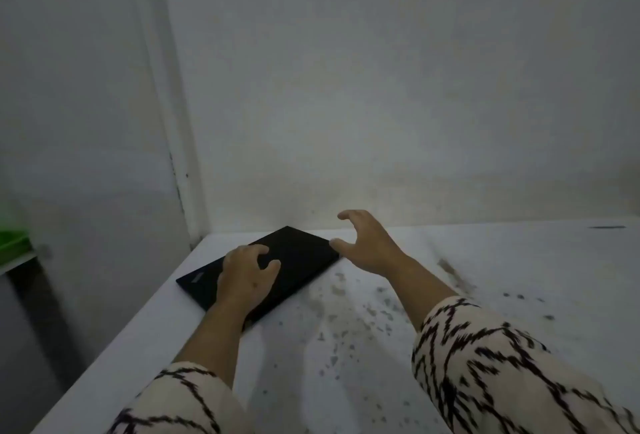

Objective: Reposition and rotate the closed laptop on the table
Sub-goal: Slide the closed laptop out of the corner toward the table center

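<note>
We count one closed black laptop, askew on white stained surface. Left hand flat on lid, gripping nothing; right hand spread open, empty, beside far corner.

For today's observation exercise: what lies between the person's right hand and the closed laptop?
Nothing: in the head view only a bare gap separates the open right hand from the laptop corner.

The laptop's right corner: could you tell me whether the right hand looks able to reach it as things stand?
Probably yes. The right hand hovers open right beside the laptop, its thumb almost at that corner, with nothing between them. The left hand rests on the lid, well clear.
</note>
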